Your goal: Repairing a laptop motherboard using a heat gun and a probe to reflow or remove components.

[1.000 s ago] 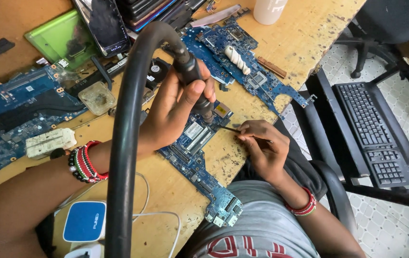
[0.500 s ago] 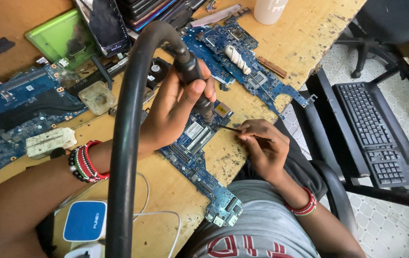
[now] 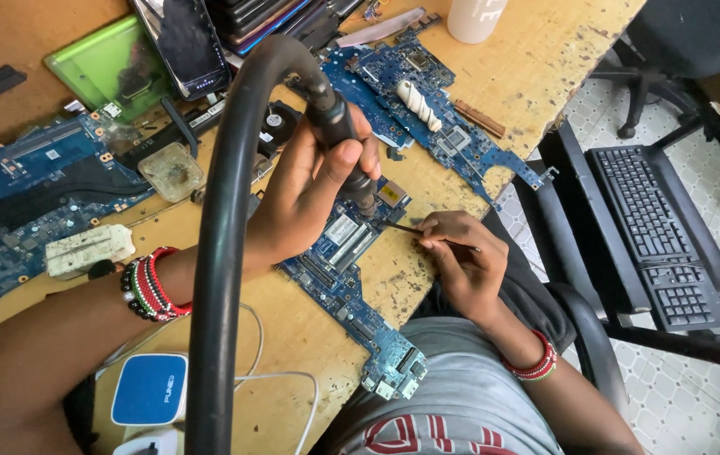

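A left hand grips a black hot-air nozzle on a thick hose, its tip just above a blue circuit board lying at the wooden bench's near edge; beside it, the right hand pinches what appear to be fine tweezers toward the same spot.

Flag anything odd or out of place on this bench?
The blue circuit board under the left hand and right hand lies askew, its near end overhanging the wooden table edge above the lap. The tabletop by it is chipped and stained. A black keyboard sits off the table on a chair.
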